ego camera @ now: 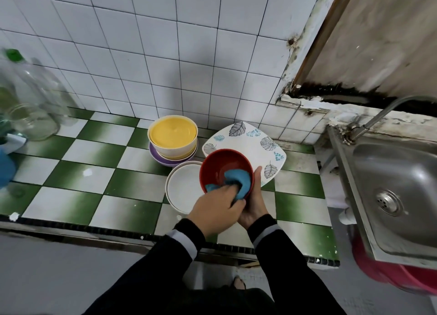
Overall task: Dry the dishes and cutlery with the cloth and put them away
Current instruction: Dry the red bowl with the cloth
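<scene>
L hand (216, 208) grips blue cloth (239, 178) in red bowl (222, 162) — R hand (255, 202) cups bowl.

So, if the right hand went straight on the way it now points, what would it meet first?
Probably the leaf-patterned square plate, just beyond the right hand that holds the red bowl; depth is unclear.

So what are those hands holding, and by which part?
The right hand cups the red bowl by its outer wall. The left hand grips the blue cloth by its bunched end, inside the bowl.
</scene>
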A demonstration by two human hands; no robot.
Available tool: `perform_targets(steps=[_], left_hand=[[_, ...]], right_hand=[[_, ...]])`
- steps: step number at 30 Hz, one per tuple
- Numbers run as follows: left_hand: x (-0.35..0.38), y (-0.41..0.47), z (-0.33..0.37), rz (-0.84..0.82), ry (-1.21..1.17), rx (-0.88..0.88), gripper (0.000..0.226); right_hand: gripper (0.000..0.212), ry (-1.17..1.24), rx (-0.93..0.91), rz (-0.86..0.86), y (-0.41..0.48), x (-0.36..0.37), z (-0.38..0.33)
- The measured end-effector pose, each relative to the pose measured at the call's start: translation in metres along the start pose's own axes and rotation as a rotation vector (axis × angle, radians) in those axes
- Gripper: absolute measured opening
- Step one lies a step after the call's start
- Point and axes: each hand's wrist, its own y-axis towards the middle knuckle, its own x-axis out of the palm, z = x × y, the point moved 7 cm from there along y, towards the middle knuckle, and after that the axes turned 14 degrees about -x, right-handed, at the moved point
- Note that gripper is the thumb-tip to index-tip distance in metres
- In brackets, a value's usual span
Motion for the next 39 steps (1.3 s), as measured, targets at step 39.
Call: perform_targets(steps=[39], left_hand=[[-0.053, 0.011, -0.073, 0.462, -1.348, -0.348, 0.035]], right_hand=[[0.081, 0.150, 0.039, 0.153, 0.003, -0.007, 0.024]])
